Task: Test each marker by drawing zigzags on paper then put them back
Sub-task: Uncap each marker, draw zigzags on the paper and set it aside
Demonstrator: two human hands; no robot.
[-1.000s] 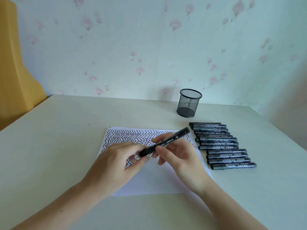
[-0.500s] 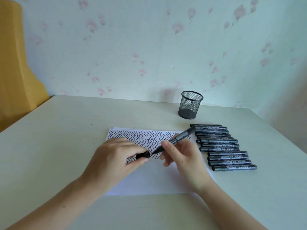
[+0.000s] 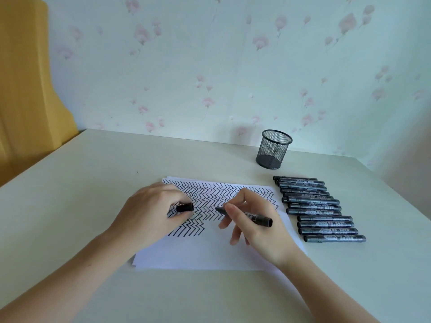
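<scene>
Two hands, R (image 3: 258, 220) pinching marker (image 3: 247, 214), L (image 3: 149, 210) cap (image 3: 185, 207)

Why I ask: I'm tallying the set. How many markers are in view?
13: one uncapped marker in the right hand over the paper, 12 in a row beside it; the far ones crowd, so one may hide.

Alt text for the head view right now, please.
Right hand holds an uncapped black marker over white zigzag-covered paper; left hand pinches its black cap. Capped grey markers lie right, near a black mesh cup.
</scene>
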